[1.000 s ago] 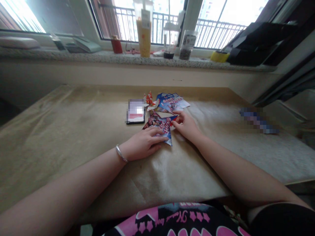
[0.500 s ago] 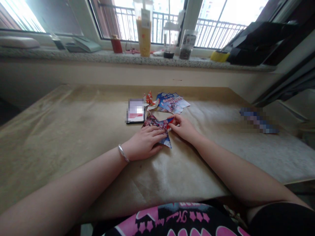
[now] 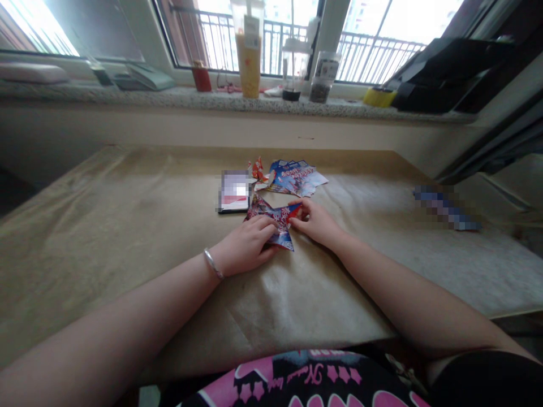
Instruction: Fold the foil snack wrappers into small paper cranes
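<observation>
A folded sheet of printed paper [image 3: 283,233], blue, purple and red with pointed corners, lies on the table in front of me. My left hand [image 3: 248,244], a silver bangle at its wrist, rests over the paper's near left part; its fingers are curled and the thumb is at the near edge, so the hand is closed on it. At the right corner, my right hand [image 3: 316,223] pinches a red and blue flap between thumb and fingers. Some of the paper is hidden under both hands.
Just beyond are a dark-edged device [image 3: 235,195] with a blurred screen, a crumpled-looking orange and white paper piece [image 3: 261,172] and several blue printed papers [image 3: 294,180]. A blurred blue object [image 3: 445,209] lies far right. Bottles and cups stand along the windowsill [image 3: 203,103].
My left hand's fingers have gone from lying flat to curled on the paper. The paper's near corner has shifted slightly up and left. My right hand still pinches the right corner.
</observation>
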Action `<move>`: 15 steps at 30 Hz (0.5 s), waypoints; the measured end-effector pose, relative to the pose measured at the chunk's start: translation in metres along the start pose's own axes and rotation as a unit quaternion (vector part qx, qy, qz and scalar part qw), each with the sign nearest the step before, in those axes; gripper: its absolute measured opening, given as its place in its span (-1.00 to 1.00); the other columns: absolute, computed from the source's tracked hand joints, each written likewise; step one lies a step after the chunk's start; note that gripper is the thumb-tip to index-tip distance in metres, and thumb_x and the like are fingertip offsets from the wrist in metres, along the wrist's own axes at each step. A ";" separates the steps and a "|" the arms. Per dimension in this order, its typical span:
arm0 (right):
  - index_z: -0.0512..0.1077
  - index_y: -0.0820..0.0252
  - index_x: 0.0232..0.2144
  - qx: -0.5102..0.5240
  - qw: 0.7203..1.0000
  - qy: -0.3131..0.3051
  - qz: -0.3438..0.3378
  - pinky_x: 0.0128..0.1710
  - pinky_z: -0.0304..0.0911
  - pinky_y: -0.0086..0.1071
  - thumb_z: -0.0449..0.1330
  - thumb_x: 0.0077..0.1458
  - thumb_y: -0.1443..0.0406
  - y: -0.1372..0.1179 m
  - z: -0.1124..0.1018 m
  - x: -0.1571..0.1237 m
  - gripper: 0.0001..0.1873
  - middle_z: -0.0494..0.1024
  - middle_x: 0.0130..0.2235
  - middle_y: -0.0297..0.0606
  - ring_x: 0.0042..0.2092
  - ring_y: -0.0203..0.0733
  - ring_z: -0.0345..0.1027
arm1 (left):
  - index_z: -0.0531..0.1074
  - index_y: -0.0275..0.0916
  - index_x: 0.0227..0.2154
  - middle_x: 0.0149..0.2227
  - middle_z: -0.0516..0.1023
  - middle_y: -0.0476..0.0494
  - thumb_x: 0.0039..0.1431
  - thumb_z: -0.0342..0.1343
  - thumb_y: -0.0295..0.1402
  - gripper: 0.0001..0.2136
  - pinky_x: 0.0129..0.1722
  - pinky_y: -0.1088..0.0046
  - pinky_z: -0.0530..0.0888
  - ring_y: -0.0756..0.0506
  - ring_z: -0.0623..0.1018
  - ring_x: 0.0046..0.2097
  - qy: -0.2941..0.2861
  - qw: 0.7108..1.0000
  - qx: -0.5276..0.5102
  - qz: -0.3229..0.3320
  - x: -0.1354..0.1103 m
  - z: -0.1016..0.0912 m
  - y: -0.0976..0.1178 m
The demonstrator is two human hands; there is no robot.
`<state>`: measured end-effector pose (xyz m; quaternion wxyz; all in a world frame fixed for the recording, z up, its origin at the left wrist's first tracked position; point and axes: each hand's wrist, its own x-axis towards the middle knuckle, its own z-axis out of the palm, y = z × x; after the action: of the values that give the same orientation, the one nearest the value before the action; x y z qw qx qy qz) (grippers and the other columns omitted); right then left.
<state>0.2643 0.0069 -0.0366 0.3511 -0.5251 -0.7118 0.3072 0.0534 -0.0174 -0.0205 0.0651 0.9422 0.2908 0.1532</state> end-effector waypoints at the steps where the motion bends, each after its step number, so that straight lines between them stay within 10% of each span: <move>1: 0.31 0.22 -0.09 -0.003 1.000 -0.002 0.001 -0.44 0.21 -0.41 0.17 -0.08 0.34 0.000 0.000 0.000 -0.58 0.35 -0.52 -0.47 -0.49 -0.33 0.26 | 0.38 -0.29 -0.13 -0.04 0.41 -0.27 0.16 0.04 -0.34 -0.77 0.06 0.18 0.35 -0.19 0.40 0.02 0.001 1.000 -0.001 -0.004 0.000 0.000 0.000; 15: 0.08 0.22 0.16 0.025 0.999 -0.031 0.005 -0.43 0.20 -0.43 0.20 -0.11 0.41 -0.003 0.000 -0.003 -0.25 0.32 -0.53 -0.52 -0.48 -0.33 0.29 | 0.02 -0.29 0.15 0.18 0.10 -0.42 0.11 0.11 -0.26 -0.41 0.21 0.05 0.23 -0.30 0.14 0.25 0.098 0.995 -0.013 -0.011 -0.004 0.008 -0.007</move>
<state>0.2633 0.0028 -0.0351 0.3397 -0.5102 -0.7119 0.3429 0.0490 -0.0147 -0.0306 0.0504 0.9187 0.3037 0.2476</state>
